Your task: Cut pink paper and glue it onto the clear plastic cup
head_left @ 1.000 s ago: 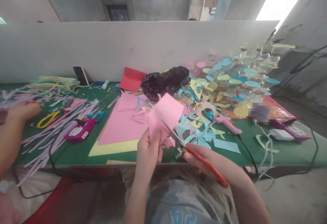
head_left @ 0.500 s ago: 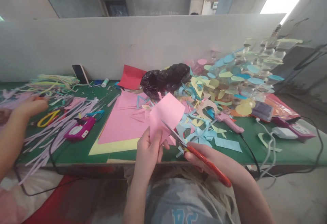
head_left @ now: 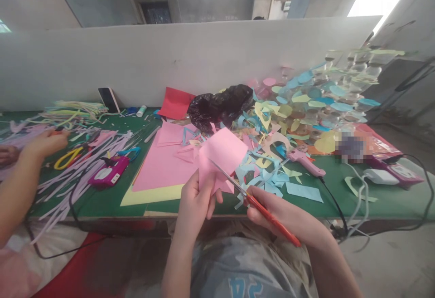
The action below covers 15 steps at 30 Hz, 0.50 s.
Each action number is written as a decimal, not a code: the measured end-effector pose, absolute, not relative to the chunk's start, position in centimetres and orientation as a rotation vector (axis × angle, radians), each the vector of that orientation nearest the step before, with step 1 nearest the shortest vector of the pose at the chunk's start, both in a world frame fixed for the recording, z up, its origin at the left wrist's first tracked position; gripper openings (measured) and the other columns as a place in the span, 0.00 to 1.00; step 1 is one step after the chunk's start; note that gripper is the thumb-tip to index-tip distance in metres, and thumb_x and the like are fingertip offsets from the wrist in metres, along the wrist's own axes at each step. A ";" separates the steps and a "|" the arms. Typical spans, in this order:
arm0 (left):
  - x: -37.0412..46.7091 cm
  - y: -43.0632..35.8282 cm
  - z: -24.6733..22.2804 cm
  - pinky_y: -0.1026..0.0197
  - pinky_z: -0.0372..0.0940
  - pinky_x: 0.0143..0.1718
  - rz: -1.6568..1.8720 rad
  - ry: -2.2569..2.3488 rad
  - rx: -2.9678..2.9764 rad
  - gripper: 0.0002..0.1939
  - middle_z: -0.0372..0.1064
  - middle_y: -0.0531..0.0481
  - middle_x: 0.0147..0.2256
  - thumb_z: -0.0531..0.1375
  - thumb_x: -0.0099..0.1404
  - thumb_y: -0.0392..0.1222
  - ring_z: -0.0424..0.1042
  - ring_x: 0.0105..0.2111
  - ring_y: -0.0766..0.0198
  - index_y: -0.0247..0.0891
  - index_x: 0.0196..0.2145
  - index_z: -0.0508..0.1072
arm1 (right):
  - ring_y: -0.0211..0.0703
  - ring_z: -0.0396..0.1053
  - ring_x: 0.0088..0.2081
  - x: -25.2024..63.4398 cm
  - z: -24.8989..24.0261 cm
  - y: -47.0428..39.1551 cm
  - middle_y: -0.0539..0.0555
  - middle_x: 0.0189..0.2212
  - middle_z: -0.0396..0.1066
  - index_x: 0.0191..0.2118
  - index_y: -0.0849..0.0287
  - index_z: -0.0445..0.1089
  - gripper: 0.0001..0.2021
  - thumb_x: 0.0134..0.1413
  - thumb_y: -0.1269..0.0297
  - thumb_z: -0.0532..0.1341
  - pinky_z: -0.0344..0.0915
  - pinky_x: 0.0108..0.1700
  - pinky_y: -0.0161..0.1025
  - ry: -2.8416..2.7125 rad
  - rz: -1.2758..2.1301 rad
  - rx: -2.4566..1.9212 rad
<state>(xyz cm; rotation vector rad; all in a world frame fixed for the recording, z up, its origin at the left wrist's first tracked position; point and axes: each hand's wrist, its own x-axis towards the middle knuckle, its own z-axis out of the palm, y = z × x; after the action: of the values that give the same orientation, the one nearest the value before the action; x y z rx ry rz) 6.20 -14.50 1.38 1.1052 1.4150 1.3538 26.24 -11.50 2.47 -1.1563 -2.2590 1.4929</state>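
Observation:
My left hand [head_left: 199, 198] pinches a pink sheet of paper [head_left: 226, 150] by its lower left part, thumb in front, holding it above the table edge. In my right hand [head_left: 263, 205] is a pair of scissors with orange-red handles [head_left: 277, 223], fingers wrapped round them. The metal blades [head_left: 226, 175] reach up and left across the paper, their tip near its left side; they look nearly closed. Behind and left of my hands lie a large pink sheet [head_left: 159, 166] and a pale yellow sheet [head_left: 149, 194]. Blue, yellow and pink paper scraps [head_left: 263, 175] are heaped just beyond the scissors.
A pink glue gun [head_left: 307, 163] with a cord lies at right, near a blue paper rectangle [head_left: 304, 192] and a white plug [head_left: 380, 177]. Clear cups with paper discs [head_left: 340, 91] stack behind. A black plastic bag [head_left: 220, 105] sits centrally. A co-worker's arm [head_left: 30, 166] reaches in at left.
The scissor blades have closed together, and the handles have come together in my right hand. The pink paper has bent slightly. My left hand stays nearly in place.

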 end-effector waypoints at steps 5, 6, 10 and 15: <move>6.5 -14.8 1.7 0.72 0.45 0.10 1.274 1.392 1.155 0.20 0.65 0.59 0.18 0.56 0.67 0.58 0.53 0.09 0.77 0.39 0.29 0.61 | 0.38 0.52 0.28 26.6 2.5 -11.7 0.47 0.27 0.56 0.34 0.55 0.54 0.23 0.60 0.36 0.49 0.53 0.30 0.37 -2.268 1.515 -1.138; 6.5 -14.8 1.7 0.72 0.45 0.10 1.271 1.393 1.156 0.20 0.65 0.59 0.18 0.56 0.67 0.58 0.53 0.09 0.77 0.39 0.29 0.61 | 0.38 0.52 0.28 26.6 2.4 -11.6 0.47 0.27 0.57 0.33 0.55 0.55 0.24 0.59 0.36 0.50 0.53 0.30 0.37 -2.260 1.515 -1.146; 6.3 -14.7 1.8 0.72 0.45 0.11 1.259 1.385 1.142 0.20 0.65 0.59 0.17 0.55 0.67 0.57 0.52 0.09 0.77 0.38 0.28 0.61 | 0.36 0.50 0.27 26.5 2.0 -11.1 0.46 0.25 0.54 0.29 0.56 0.54 0.26 0.58 0.36 0.52 0.49 0.28 0.35 -2.217 1.498 -1.122; 6.3 -14.8 1.9 0.73 0.44 0.11 1.221 1.371 1.156 0.20 0.65 0.59 0.17 0.55 0.68 0.57 0.52 0.09 0.78 0.38 0.28 0.61 | 0.36 0.53 0.26 26.2 1.9 -11.3 0.47 0.25 0.58 0.34 0.57 0.60 0.24 0.59 0.36 0.52 0.53 0.27 0.34 -2.194 1.464 -0.996</move>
<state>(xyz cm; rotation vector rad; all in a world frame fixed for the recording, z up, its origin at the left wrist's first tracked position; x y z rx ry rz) 6.27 -14.79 1.89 1.1562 1.3713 1.2211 26.24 -11.28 1.86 -0.9960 -2.1937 1.4638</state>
